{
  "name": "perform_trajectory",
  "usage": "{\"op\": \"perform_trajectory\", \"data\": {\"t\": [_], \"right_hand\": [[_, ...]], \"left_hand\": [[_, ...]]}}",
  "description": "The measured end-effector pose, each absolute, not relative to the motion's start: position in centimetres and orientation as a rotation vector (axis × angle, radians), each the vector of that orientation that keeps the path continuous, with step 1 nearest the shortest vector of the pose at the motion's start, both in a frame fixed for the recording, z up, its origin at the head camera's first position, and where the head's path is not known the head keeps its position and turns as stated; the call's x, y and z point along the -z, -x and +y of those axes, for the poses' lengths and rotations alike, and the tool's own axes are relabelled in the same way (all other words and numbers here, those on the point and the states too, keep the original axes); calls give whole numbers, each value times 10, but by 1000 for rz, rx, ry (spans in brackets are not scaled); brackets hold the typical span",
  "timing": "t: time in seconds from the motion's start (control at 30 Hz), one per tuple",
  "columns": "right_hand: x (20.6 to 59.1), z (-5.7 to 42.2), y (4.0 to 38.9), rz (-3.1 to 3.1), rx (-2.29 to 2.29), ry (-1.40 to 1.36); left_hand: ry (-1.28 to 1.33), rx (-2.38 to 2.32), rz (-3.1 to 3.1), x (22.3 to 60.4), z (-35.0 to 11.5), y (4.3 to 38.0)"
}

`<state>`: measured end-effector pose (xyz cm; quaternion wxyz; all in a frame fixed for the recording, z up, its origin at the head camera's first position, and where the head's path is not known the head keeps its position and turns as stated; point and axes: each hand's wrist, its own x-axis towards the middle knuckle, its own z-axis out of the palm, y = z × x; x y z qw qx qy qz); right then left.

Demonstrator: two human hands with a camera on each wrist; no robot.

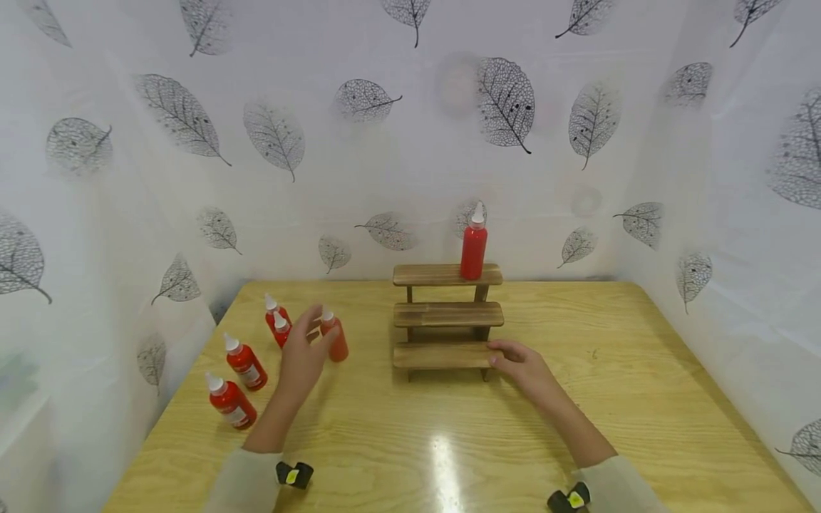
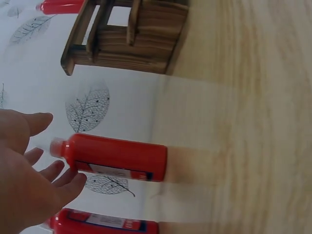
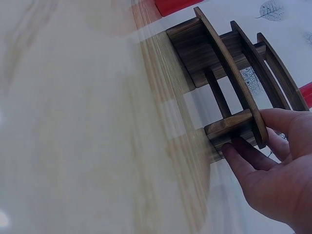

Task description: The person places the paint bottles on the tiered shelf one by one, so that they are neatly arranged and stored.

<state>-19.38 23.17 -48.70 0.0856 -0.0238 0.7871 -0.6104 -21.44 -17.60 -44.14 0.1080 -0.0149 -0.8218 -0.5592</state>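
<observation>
My left hand is at a red squeeze bottle standing on the table, its nozzle pale. Thumb and fingers are spread apart around the bottle's upper end; in the left wrist view the fingertips are right at its shoulder. My right hand grips the right end of the lowest step of a three-step wooden stand. In the right wrist view one digit lies over the step and other fingers curl beneath it. Another red bottle stands upright on the top step, toward its right end.
Several more red bottles with white nozzles stand along the table's left side, including a front one and one behind it. Two stand close together beyond my left hand. A leaf-patterned curtain encloses the back and sides of the wooden table.
</observation>
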Motion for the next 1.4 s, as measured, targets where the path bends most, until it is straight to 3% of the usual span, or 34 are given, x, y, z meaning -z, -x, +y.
{"op": "perform_trajectory", "data": {"t": [0.87, 1.4], "right_hand": [[483, 228, 193, 2318, 1825, 66], [483, 230, 192, 2321, 1822, 54]], "left_hand": [[-82, 1703, -2427, 459, -177, 220], [139, 1802, -2328, 409, -160, 216]]}}
